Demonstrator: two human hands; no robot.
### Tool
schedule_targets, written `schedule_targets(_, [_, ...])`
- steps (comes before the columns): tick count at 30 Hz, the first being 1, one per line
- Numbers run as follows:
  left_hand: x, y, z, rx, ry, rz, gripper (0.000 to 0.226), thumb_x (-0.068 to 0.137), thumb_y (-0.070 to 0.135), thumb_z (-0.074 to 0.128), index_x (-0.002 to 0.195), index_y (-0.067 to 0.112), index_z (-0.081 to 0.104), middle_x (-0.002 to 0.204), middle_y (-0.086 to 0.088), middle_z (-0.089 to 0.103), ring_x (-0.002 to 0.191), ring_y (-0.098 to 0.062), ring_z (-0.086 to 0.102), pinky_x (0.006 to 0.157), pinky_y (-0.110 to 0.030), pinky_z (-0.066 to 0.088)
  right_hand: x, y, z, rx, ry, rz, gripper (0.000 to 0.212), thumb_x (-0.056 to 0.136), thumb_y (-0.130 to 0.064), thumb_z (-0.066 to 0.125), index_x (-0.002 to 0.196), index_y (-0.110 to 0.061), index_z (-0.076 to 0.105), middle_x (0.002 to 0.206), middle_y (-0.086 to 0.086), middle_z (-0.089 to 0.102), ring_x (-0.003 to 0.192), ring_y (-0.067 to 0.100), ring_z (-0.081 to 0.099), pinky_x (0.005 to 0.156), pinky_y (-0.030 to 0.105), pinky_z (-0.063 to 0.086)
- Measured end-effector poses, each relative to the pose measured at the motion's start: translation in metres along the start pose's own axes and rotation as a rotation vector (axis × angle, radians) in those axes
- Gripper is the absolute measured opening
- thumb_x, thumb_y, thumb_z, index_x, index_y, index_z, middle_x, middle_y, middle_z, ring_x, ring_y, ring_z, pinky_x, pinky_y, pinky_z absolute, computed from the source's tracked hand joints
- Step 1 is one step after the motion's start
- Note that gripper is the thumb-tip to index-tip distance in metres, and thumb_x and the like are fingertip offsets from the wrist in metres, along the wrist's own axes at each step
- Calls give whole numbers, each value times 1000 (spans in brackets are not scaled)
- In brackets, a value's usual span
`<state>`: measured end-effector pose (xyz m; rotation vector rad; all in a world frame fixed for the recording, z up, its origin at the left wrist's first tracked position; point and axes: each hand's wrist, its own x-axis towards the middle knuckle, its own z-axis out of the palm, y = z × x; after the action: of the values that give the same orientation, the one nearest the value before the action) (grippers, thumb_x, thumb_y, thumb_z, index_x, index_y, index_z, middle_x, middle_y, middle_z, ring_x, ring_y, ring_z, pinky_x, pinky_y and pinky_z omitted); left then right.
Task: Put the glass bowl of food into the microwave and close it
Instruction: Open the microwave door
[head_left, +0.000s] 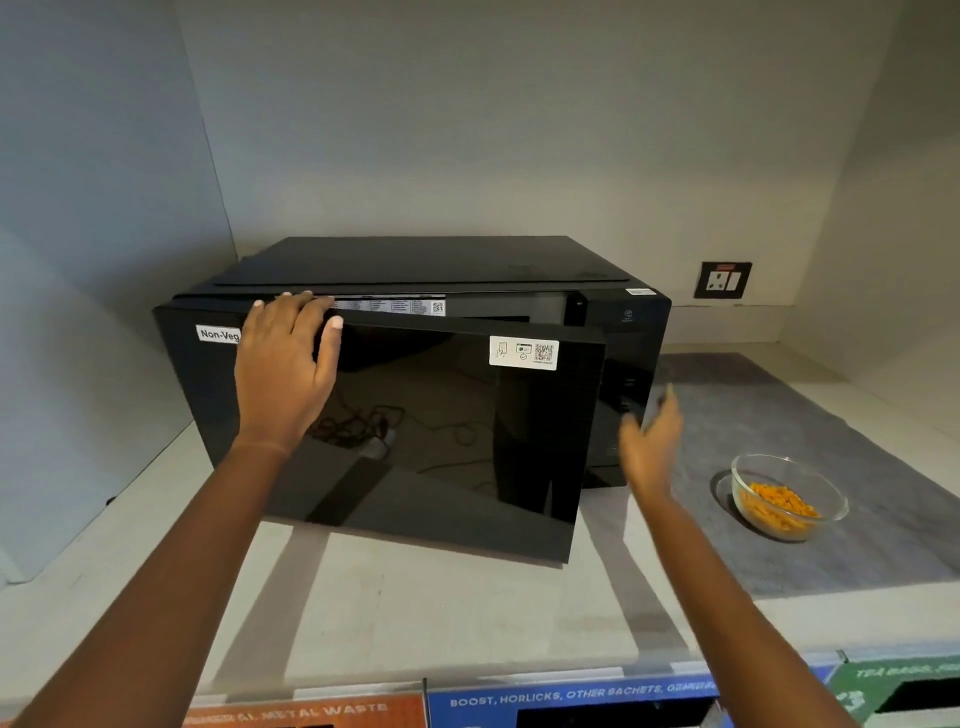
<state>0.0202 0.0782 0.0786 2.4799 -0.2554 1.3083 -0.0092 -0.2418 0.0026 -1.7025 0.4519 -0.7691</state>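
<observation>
The bowl (788, 496) of orange food sits on a grey mat (831, 426) on the tabletop (415, 597), right of the microwave (415, 270) and just right of and below the right hand (652, 441), which is blurred, fingers loosely spread and holding nothing; that hand is much the nearer. The left hand (285, 364) lies spread, fingers over the top edge of the partly open door (467, 431). The door reads "Non-Veg"; labels below read "METAL WASTE" and "BOOST, HORLICKS, OTHER SACHETS".
</observation>
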Motion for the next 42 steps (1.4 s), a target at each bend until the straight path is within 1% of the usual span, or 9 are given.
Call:
schedule_targets(3, [1, -7, -8, 17, -27, -39, 43, 98, 26, 36, 125, 1, 57, 129, -22, 58, 127, -36, 48, 114, -46, 27, -7, -78, -19, 65, -49, -404, 53, 95, -21, 43, 145, -14, 26, 152, 9, 31, 137, 13, 29, 106, 22, 25])
schedule_targets(5, [1, -11, -14, 23, -60, -84, 42, 99, 25, 37, 128, 0, 54, 132, -23, 55, 129, -36, 45, 115, -47, 26, -13, -124, -27, -102, -242, -682, 52, 94, -33, 39, 143, -14, 33, 149, 7, 38, 130, 5, 31, 104, 19, 23])
schedule_targets(7, [1, -11, -18, 23, -100, -116, 43, 99, 26, 37, 130, -1, 52, 135, -24, 53, 131, -36, 43, 116, -47, 26, -18, -150, -24, -402, -503, -816, 54, 94, -43, 35, 142, -18, 35, 150, 5, 37, 136, 9, 30, 106, 21, 20])
schedule_targets(9, [1, -10, -21, 19, -140, -136, 45, 99, 28, 36, 131, -1, 51, 137, -24, 51, 133, -36, 41, 114, -47, 28, -26, -162, -16, -715, -764, -769, 56, 94, -48, 32, 145, -24, 27, 156, 3, 27, 144, 17, 20, 112, 34, 19])
schedule_targets(11, [-2, -8, -27, 14, -171, -155, 46, 99, 29, 35, 132, -1, 48, 140, -23, 49, 135, -35, 38, 114, -47, 29, -37, -164, -10, -914, -898, -691, 59, 94, -48, 33, 147, -26, 18, 158, 6, 21, 146, 23, 16, 115, 43, 19])
schedule_targets(16, [-10, -5, -41, -51, -247, -207, 51, 100, 33, 32, 140, 3, 38, 149, -18, 37, 143, -29, 25, 116, -45, 24, -67, -164, -14, -1109, -829, -817, 64, 96, -36, 38, 149, -24, 4, 159, 5, 15, 145, 26, 17, 112, 47, 28])
schedule_targets(29, [-29, -23, -80, -243, -316, -274, 46, 102, 25, 25, 143, 6, 34, 155, -14, 27, 146, -26, 17, 120, -39, 12, -159, -208, -20, -997, -1250, -837, 67, 98, -27, 36, 149, -16, -7, 159, -1, -12, 146, 12, -10, 118, 29, 2])
schedule_targets(36, [-36, -45, -109, -329, -409, -272, 48, 102, 28, 19, 145, 10, 31, 156, -10, 25, 146, -22, 19, 122, -41, 11, -221, -228, 27, -952, -1266, -866, 69, 97, -30, 39, 148, -7, 0, 160, 6, -8, 146, 17, -11, 118, 31, 1])
schedule_targets(42, [-40, -63, -136, -422, -569, -274, 53, 101, 35, 16, 148, 10, 21, 160, -7, 14, 148, -18, 11, 121, -34, 7, -263, -240, 49, -718, -1220, -698, 64, 96, -29, 42, 147, -5, 13, 160, 9, 8, 147, 21, -4, 117, 36, 10])
